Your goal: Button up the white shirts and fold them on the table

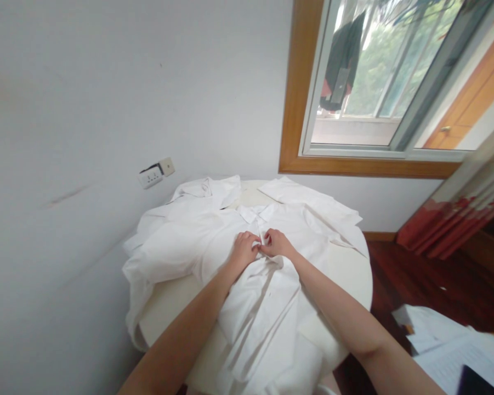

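Two hands (245, 249) (277, 243) pinch a white shirt (261, 296) between fingertips (256, 240) — round cream table (351, 271) below, pale wall (107, 88) and window (380, 82) beyond.

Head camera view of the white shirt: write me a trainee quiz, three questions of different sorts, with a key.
1. Multiple choice. Where are the left hand and right hand on the white shirt?
A) At the end of a sleeve
B) On its front, below the collar
C) Apart, one at each shoulder

2. True or false. In the picture, the wall socket is to the left of the window.

3. Fill in. The shirt is spread over a ____ with a rounded edge.

Key:
1. B
2. True
3. table
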`<state>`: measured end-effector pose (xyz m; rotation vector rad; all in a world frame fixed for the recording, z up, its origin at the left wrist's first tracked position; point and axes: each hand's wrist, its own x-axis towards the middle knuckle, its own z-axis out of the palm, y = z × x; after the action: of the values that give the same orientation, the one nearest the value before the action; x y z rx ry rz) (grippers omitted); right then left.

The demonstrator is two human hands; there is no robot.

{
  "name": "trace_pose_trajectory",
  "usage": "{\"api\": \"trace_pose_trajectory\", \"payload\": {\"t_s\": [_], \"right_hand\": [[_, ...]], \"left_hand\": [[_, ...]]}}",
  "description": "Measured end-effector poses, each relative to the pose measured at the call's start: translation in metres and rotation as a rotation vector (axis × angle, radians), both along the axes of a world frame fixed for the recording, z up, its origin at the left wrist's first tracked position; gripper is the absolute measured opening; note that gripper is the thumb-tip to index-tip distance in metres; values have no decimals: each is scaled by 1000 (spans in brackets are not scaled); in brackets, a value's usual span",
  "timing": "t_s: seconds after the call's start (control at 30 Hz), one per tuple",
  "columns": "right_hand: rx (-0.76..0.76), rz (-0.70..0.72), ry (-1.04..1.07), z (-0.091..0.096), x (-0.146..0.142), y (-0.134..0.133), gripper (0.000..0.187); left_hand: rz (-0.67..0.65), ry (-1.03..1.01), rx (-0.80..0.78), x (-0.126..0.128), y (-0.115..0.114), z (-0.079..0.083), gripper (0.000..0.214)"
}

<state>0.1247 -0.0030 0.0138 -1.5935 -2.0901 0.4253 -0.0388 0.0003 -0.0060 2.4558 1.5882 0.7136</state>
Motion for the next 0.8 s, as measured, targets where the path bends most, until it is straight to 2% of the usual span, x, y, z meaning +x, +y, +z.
{"api": "trace_pose_trajectory", "payload": {"t_s": [0.2, 0.37, 0.5, 0.63, 0.8], "right_hand": [[-10, -25, -11, -2, -2, -1, 39], [27, -103, 20, -1, -1, -1, 29], [-14, -61, 37, -1, 11, 4, 10], [-61, -21, 137, -3, 20, 6, 14], [-86, -36, 236, -2, 19, 4, 16]], "left_hand": [[-48, -14, 1, -3, -2, 0, 33], [-74, 30, 14, -3, -1, 0, 44], [-32, 73, 2, -1, -4, 3, 34], [-16, 132, 16, 4, -10, 14, 23], [36, 177, 17, 13, -15, 28, 19]]}}
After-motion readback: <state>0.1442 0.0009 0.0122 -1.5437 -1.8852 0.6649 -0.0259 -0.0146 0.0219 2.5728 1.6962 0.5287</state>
